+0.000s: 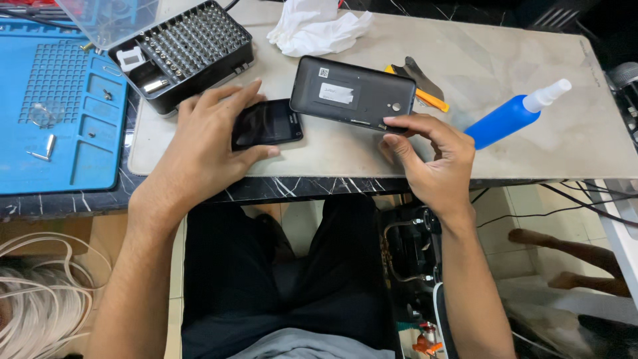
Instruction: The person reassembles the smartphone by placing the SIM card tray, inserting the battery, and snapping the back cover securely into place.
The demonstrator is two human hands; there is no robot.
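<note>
Head view looked down on a pale stone-patterned worktop (531, 139) with a person seated at it. At far left lay a blue silicone repair mat (60, 106) with a few small screws and a metal pin. Beside it stood a black plastic case of screwdriver bits (189, 50), its clear lid propped open. The left hand (199, 149) rested flat on the worktop, fingers spread, thumb and forefinger loosely bracketing a small black phone body (267, 123) lying screen up. Just right of it, the right hand (432, 156) pinched the lower right corner of a dark grey plastic back cover (352, 92) between thumb and fingertips, the cover tilted slightly off the surface, inner face with a white sticker showing. Behind lay a crumpled white tissue (316, 26); an orange pry tool and a grey spudger (425, 86) poked out past the cover. Farthest right lay a blue spray bottle with a white nozzle (515, 113). Doing this well probably meant keeping the left hand steady on the phone while lifting the cover gently by its edge, without flexing it.
</note>
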